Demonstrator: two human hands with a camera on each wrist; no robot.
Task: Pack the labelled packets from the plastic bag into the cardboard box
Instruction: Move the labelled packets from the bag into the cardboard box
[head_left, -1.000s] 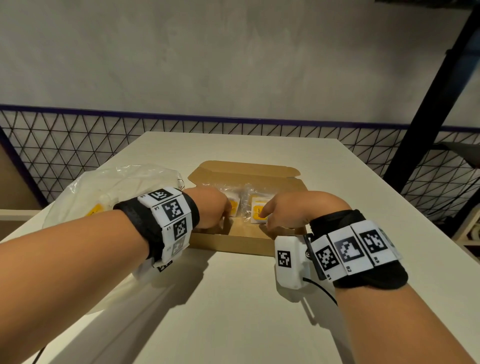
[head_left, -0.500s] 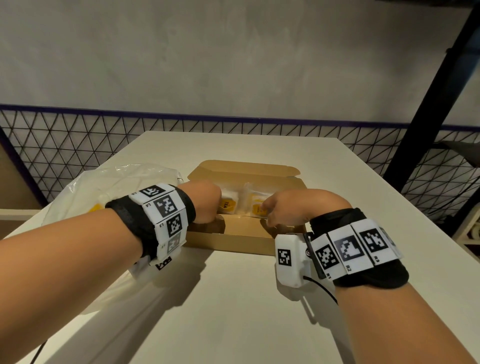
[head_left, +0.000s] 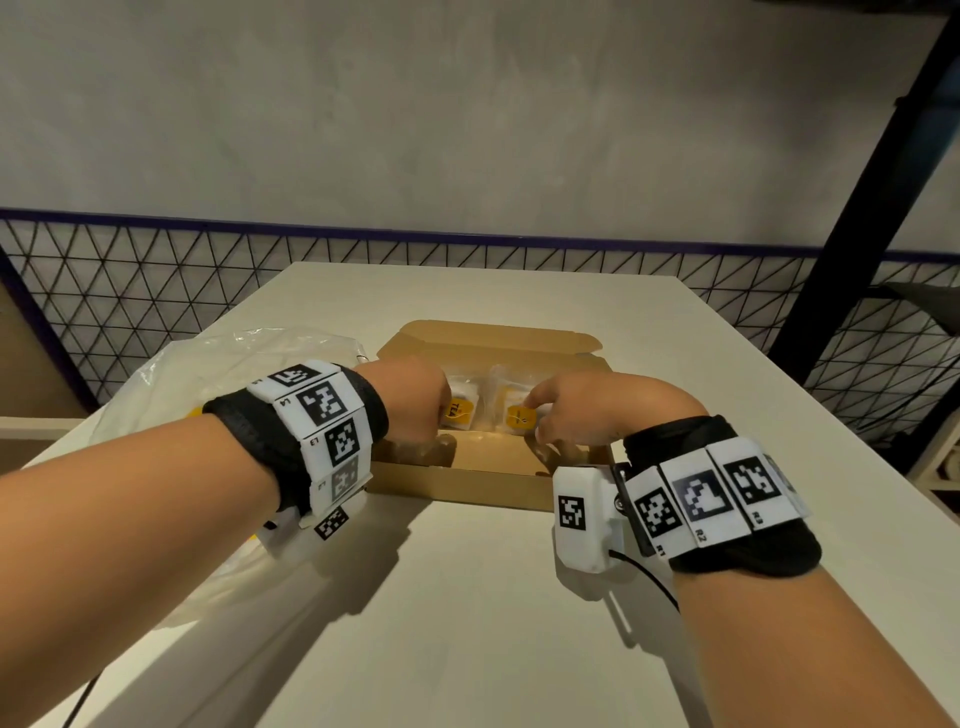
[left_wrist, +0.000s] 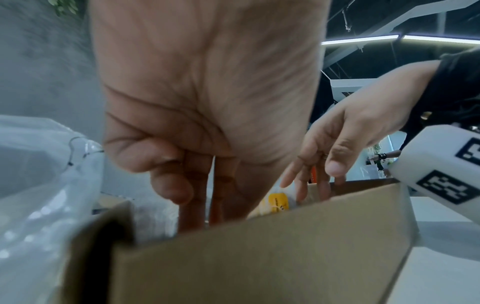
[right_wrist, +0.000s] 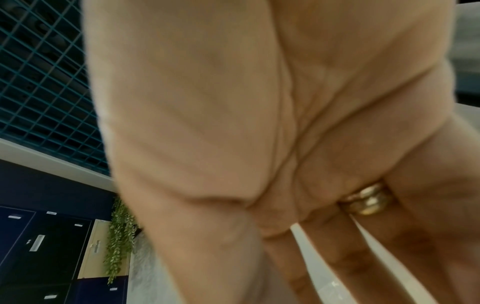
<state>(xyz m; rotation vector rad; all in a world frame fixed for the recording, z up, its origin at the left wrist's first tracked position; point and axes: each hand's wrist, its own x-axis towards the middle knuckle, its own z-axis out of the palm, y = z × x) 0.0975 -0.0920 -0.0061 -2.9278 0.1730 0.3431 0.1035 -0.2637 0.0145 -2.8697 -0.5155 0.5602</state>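
Note:
An open cardboard box (head_left: 457, 483) sits mid-table. Inside lie two clear packets with yellow labels, one on the left (head_left: 460, 408) and one on the right (head_left: 519, 415). My left hand (head_left: 415, 415) reaches into the box's left side; in the left wrist view its fingers (left_wrist: 194, 205) point straight down behind the box wall (left_wrist: 259, 257), beside a packet (left_wrist: 279, 202). My right hand (head_left: 576, 415) reaches into the right side with its fingers (left_wrist: 303, 185) straight. Neither hand grips a packet. The plastic bag (head_left: 234, 364) lies left of the box, with something yellow inside.
The white table (head_left: 467, 623) stretches bare toward me and to the right of the box. A wire-mesh fence (head_left: 156, 291) runs behind the table's far edge. A black post (head_left: 857, 234) stands at the right.
Both hands have drawn back a little toward the box's near wall, uncovering the two yellow labels that they partly hid before. The box and bag stay put.

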